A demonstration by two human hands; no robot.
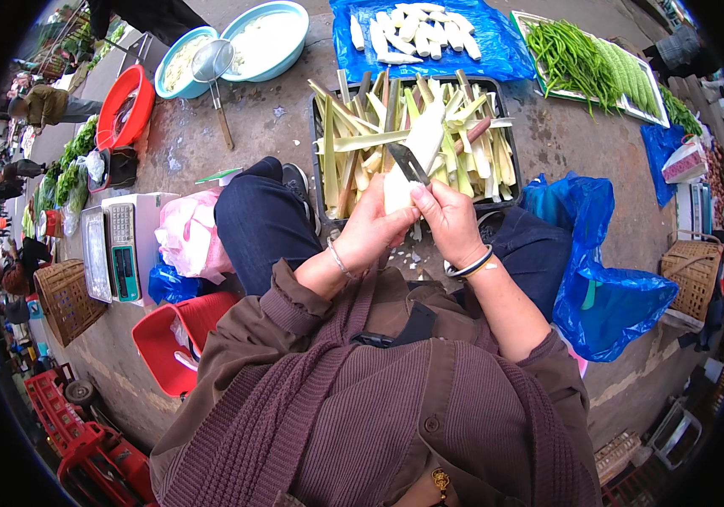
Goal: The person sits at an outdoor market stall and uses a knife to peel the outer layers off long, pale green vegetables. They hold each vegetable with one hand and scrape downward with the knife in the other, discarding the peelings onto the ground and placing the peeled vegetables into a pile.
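Clearance notes: my left hand (pixel 370 224) and right hand (pixel 453 221) are working by the near edge of the black crate (pixel 318 169), and my left leg (pixel 256 215) and right leg (pixel 535 247) are hemming them in. Ahead, the knife (pixel 408 162) is blocking the direct line; husks (pixel 349 173) are crowding the crate. To its left, bare pavement (pixel 273 122) is leaving passage toward the strainer (pixel 212 61). To its right, ground is lying open below the long green peppers (pixel 569 63); nearer, a blue plastic bag (pixel 603 279) is obstructing.
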